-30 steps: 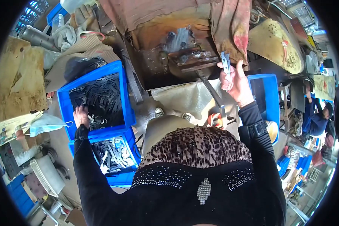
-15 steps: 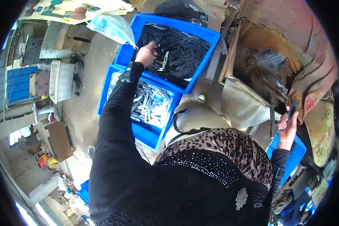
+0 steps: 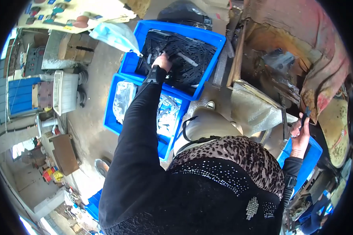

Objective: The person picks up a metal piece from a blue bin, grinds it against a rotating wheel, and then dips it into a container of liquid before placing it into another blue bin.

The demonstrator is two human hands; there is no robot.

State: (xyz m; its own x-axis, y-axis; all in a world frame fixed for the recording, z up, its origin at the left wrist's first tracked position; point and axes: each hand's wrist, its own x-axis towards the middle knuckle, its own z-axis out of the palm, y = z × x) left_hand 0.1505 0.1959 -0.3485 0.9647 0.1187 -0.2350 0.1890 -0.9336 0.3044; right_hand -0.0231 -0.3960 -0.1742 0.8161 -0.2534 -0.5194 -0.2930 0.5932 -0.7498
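Since half a second ago, the left hand (image 3: 163,62) has shifted further into the upper bin (image 3: 210,66) among the strips (image 3: 202,45), its fingertips hidden so I cannot tell its grip, while the right hand (image 3: 300,131) pinches a dark strip (image 3: 306,114) near the cloth (image 3: 326,74). Strips look light, stiff and perhaps slippery; I'd grasp one mid-length. I count two hands, three bins, including the lower bin (image 3: 110,101) and right bin (image 3: 302,166), and strips beyond counting.

Strips (image 3: 198,55) lie in the first bin (image 3: 212,67). A second bin (image 3: 110,103) sits at its near side. A box (image 3: 259,66) stands right of both.
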